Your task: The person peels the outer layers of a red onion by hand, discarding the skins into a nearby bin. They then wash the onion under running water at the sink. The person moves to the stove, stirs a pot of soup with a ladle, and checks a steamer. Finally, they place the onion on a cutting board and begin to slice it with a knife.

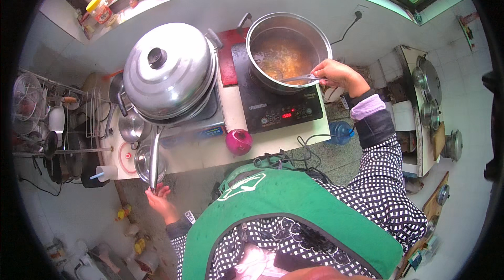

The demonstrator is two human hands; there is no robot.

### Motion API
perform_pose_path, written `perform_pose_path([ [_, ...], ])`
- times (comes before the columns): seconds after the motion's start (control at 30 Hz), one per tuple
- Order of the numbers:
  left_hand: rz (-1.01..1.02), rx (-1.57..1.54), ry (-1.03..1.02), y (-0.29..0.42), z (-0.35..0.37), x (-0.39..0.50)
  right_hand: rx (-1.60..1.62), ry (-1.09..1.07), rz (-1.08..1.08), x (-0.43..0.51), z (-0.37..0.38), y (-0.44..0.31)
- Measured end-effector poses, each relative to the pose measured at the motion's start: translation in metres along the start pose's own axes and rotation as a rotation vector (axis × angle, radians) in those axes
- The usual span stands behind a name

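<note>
My right hand (334, 75) grips the grey handle of a ladle or spoon (297, 78) over the near rim of a deep steel pot (290, 14). The utensil's lower end is in the cloudy, brownish-yellow, bubbling liquid (285, 57), so its shape is hidden. Under the pot is a black induction cooker (271, 112) with a lit red display. At the lower left, my left hand (159, 203) holds the end of a long metal handle (156, 158). That handle runs up to the pan beneath a large domed aluminium lid (173, 79).
A red onion (238, 142) sits at the counter's front edge. Steel bowls (134, 124), a glass bowl (149, 164) and a white cup (106, 173) stand left, beside a wire dish rack (94, 110). A cable (311, 146) loops off the counter near a blue water jug (338, 132).
</note>
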State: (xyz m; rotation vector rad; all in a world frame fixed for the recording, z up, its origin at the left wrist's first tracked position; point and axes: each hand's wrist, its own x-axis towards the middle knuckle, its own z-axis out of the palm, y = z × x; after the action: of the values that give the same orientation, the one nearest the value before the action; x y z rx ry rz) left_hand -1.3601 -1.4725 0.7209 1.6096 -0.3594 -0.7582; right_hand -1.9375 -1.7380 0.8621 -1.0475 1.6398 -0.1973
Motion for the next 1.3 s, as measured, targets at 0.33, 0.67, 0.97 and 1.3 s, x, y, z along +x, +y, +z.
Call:
perform_pose_path([
  [0.33,-0.007,0.046,0.027,0.007,0.005,-0.009,0.387,0.068,-0.158,0.030,-0.026,-0.023],
  [0.67,-0.025,0.043,0.066,0.004,0.007,-0.003,0.578,0.072,-0.165,0.020,-0.065,0.024],
  [0.97,-0.041,0.011,0.048,0.001,0.006,0.003,-1.063,0.619,-0.309,0.003,-0.030,0.024],
  [1.3,0.001,0.042,0.038,0.003,0.000,-0.008,-0.412,0.633,-0.206,0.070,-0.019,0.010],
])
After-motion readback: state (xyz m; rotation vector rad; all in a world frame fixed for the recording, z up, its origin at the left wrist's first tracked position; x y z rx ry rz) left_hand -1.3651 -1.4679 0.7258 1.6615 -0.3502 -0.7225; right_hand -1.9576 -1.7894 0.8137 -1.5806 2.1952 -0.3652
